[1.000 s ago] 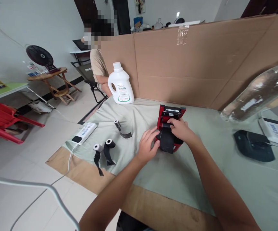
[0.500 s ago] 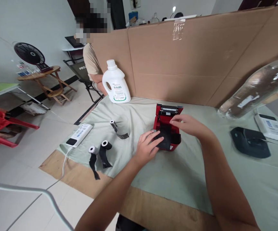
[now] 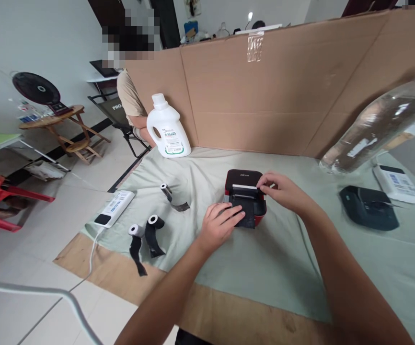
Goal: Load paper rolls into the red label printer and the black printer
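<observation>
A small red and black printer (image 3: 261,213) stands on the cloth, its black lid (image 3: 244,177) part-way down. From its front hangs a strip of black paper (image 3: 247,220). My left hand (image 3: 222,221) lies with outstretched fingers on this paper and the printer's left front edge. At the lid's right front corner, my right hand (image 3: 279,189) has thumb and fingers bent together on the edge. Left of the printer are several rolls of black paper: one roll (image 3: 164,188) farther back, a second roll (image 3: 153,220) and a third roll (image 3: 134,231) nearer, their ends unrolled.
A white detergent bottle (image 3: 169,132) stands before a cardboard wall (image 3: 258,100). A white power bank (image 3: 114,209) with a cable lies at left. On the right are a large clear bottle (image 3: 373,127), a dark flat device (image 3: 367,207) and a white box (image 3: 397,184). A person (image 3: 130,93) sits behind.
The printer lid has swung down toward the front from standing upright. My right hand has moved from over the opening to the lid's edge. My left hand stays on the paper.
</observation>
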The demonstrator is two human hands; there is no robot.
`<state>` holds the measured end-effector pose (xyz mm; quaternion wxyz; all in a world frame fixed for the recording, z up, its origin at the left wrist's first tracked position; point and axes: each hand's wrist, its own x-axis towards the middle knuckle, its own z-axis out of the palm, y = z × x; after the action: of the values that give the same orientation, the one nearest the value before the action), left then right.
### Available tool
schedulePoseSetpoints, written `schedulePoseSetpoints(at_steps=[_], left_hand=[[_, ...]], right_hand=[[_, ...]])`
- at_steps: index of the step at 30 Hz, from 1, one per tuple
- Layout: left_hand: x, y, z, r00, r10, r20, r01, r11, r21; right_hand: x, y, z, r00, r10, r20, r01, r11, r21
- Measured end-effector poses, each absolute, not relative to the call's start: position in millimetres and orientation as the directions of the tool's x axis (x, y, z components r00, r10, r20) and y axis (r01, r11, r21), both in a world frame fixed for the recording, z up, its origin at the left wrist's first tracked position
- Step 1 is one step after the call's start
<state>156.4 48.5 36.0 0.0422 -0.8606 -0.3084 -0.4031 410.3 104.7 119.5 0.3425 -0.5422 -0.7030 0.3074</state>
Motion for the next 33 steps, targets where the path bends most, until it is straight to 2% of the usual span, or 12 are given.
schedulePoseSetpoints(at_steps=[6,8,11,16,24,27,30,33], left_hand=[[156.8,49.7,33.2,0.493,0.482,0.724,0.568,-0.809,0.152],[156.9,51.3,31.2,0.475,0.472,0.743,0.568,-0.809,0.151],[155.3,56.5,27.9,0.391,0.546,0.741,0.624,-0.749,0.223],[148.0,68.1,27.3,0.346,0.727,0.593,0.704,-0.619,0.348],[146.0,72.6,32.3,0.411,0.704,0.579,0.677,-0.661,0.323],[135.7,73.1,41.8,0.377,0.71,0.595,0.675,-0.65,0.348],[105.8,78.9,63.7,0.175,0.764,0.622,0.785,-0.489,0.38],[61.2,92.4,90.7,-0.115,0.852,0.51,0.913,-0.112,0.392]], right_hand=[[403.7,87.3,67.8,0.126,0.982,0.143,0.326,0.095,-0.941],[397.6,86.4,54.4,0.126,0.986,0.111,0.221,0.081,-0.972],[389.8,84.5,44.1,0.102,0.988,0.118,0.129,0.105,-0.986],[386.1,82.0,43.3,0.101,0.989,0.11,0.141,0.095,-0.985],[381.0,81.5,29.5,0.132,0.978,0.159,0.132,0.141,-0.981],[378.5,80.4,15.9,0.186,0.965,0.186,0.091,0.172,-0.981],[377.0,79.8,8.6,0.214,0.955,0.204,0.09,0.188,-0.978],[377.1,80.2,7.6,0.22,0.952,0.215,0.107,0.196,-0.975]])
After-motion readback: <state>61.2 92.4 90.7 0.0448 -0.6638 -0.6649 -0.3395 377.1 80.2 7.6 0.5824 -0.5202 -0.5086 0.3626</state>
